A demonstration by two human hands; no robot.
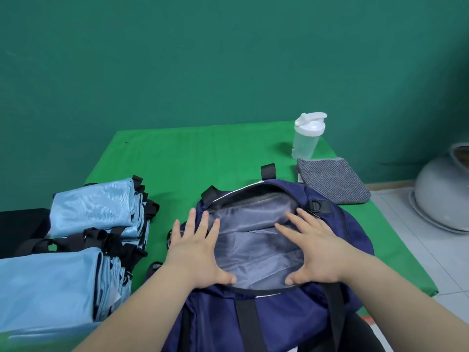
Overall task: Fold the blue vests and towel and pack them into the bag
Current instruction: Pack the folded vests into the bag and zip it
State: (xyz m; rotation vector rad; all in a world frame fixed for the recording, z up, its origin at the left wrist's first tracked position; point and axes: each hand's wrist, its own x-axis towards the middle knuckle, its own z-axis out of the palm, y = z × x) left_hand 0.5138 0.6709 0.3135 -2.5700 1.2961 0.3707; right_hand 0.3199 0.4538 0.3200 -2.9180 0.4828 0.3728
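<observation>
Evidently to stretch its mouth wide for loading, the left hand (195, 250) and right hand (312, 250) press flat, fingers spread, on either rim of the navy duffel bag (350, 237), whose grey lining shows nothing packed. Folded blue vests (94, 212) wait stacked at left within reach. The folded grey towel (335, 184) lies beyond the bag, beside a shaker bottle (307, 138).

A plain indoor room arranged as a staged work spot: a table (203, 153) draped in bright green cloth stands before a bare teal wall (177, 59). Pale floor tiles (418, 252) and a grey pot (439, 199) show at right, and folded blue vests (94, 207) are stacked on the table.
</observation>
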